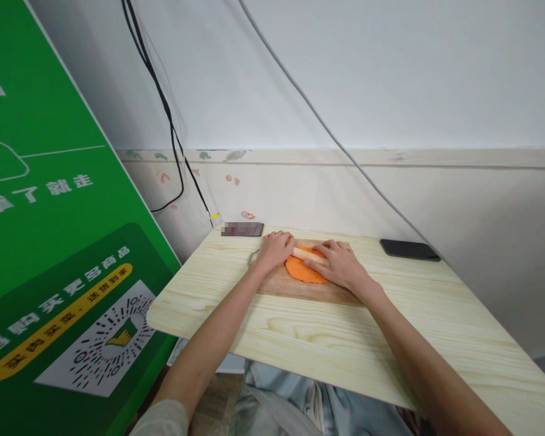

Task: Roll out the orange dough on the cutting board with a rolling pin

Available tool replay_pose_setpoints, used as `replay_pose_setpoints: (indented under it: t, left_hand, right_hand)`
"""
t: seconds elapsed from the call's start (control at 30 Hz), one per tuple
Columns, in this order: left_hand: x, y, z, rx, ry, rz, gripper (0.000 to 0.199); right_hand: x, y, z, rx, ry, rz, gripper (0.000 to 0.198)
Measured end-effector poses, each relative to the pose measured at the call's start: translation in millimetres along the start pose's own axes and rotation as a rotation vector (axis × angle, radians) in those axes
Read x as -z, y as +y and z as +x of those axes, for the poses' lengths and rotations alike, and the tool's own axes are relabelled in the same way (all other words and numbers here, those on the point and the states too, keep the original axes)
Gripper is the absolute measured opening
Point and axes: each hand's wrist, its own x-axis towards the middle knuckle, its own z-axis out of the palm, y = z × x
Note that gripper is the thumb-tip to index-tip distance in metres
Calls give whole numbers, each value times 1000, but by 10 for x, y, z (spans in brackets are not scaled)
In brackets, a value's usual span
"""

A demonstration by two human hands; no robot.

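A wooden rolling pin [303,254] lies across a flat sheet of orange dough [305,270]. Both rest on a brown wooden board [295,292] with a metal ring handle [252,257] at its left end. My left hand [276,247] is closed over the pin's left end. Over its right end my right hand [341,261] is closed too, the thumb lying along the pin. The ends of the pin are hidden under my palms. Dough shows on both the near and far sides of the pin.
The board lies on a pale wood-grain table [309,327] against the wall. A phone [254,229] is at the back left, a black phone [409,249] at the back right. A large green printed panel [49,242] stands left. Black cables [163,103] and a grey cable [309,106] run down the wall.
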Motion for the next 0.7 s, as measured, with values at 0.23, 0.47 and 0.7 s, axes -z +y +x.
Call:
replay_pose_setpoints:
  t: [0.23, 0.47, 0.7]
  left_hand:
    - [-33, -26, 12, -3, 7, -5, 36]
    - [-20, -17, 12, -7, -2, 20, 36]
    - [-19, -19, 14, -17, -4, 17, 36]
  right_hand:
    - [7, -3, 7, -17, -8, 14, 62]
    - [-19, 17, 20, -19, 4, 5, 63]
    - [-49, 33, -3, -16, 22, 7, 64]
